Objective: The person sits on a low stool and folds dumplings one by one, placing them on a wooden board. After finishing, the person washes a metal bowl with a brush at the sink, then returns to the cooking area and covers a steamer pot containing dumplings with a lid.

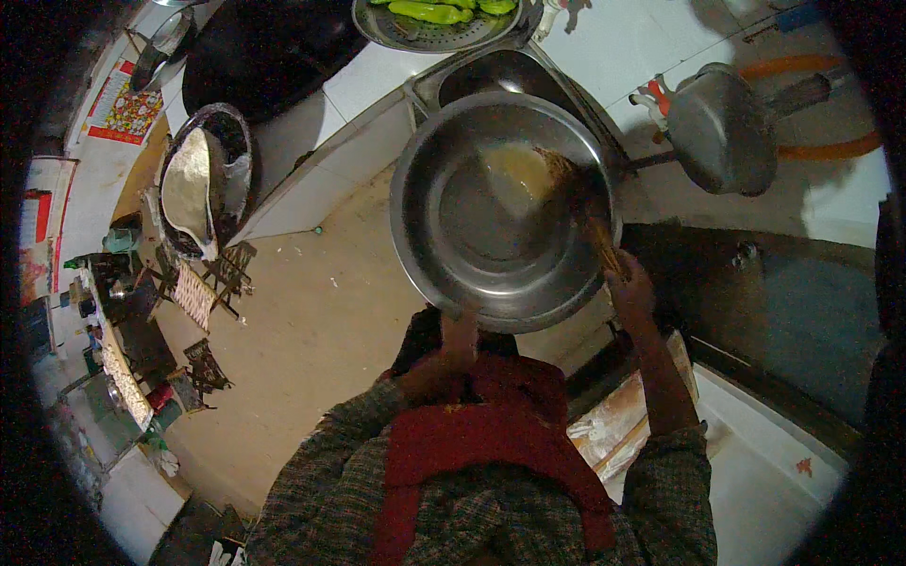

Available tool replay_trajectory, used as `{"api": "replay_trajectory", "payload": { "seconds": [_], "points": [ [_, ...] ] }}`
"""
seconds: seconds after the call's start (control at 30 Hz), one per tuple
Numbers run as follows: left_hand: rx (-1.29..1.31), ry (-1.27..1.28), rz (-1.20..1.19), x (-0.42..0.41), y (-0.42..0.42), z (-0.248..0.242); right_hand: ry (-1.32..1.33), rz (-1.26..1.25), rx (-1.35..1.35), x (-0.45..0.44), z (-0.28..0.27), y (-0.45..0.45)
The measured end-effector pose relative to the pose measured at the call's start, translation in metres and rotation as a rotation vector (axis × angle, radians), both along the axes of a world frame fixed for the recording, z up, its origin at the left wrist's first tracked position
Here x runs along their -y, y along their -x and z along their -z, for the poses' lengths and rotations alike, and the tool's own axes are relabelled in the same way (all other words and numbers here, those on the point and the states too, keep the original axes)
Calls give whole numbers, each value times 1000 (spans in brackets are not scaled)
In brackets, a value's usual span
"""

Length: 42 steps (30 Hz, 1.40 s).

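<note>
A large stainless steel basin (488, 283) is held out in front of my body. My left hand (460, 336) grips its near rim. At the basin's right side, my right hand (632, 286) is closed on a slim brown brush (601, 244), whose dark, bristly head reaches inside over the right wall. Blur hides the brush's exact shape. A pale yellowish patch (520, 173), which looks like a little liquid, shows in the upper part of the basin. Just beyond the basin is a sink (488, 74), partly covered by it.
Green peppers (432, 10) lie in a perforated metal tray (439, 39) beyond the sink. A grey metal pan (722, 131) is on the right, near orange hoses (828, 150). A big black wok (269, 56) and a bowl with a pale ladle-like scoop (187, 180) are at left, above a woven stool (192, 293).
</note>
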<state>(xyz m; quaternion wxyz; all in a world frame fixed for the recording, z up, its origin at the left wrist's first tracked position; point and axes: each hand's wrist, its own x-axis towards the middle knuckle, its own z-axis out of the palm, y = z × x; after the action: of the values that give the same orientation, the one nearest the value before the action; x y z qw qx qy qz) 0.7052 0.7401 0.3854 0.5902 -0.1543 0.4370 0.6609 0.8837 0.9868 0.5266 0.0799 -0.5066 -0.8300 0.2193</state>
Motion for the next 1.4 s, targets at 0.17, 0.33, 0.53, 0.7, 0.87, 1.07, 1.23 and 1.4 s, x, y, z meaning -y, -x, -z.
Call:
{"api": "replay_trajectory", "payload": {
  "seconds": [0.17,0.33,0.53,0.7,0.87,1.07,1.23,1.4],
  "points": [
    [-165,-498,-15,-5,-6,-12,490,369,-230,0,11,6],
    [-67,-37,303,-3,39,-51,748,480,-429,4,12,16],
    [-619,254,564,-54,232,-35,766,431,-395,-3,23,9],
    [-618,-44,966,-124,276,-40,749,282,-350,-22,16,7],
    [-534,8,804,-100,252,-26,160,-160,138,-44,-40,25],
    [-410,146,593,-29,191,-42,305,-263,238,-21,-64,60],
    [-688,69,477,53,139,-40,260,-414,166,-21,-73,66],
    [-290,287,-83,96,62,-75,160,-639,94,-14,-59,91]
  ]
}}
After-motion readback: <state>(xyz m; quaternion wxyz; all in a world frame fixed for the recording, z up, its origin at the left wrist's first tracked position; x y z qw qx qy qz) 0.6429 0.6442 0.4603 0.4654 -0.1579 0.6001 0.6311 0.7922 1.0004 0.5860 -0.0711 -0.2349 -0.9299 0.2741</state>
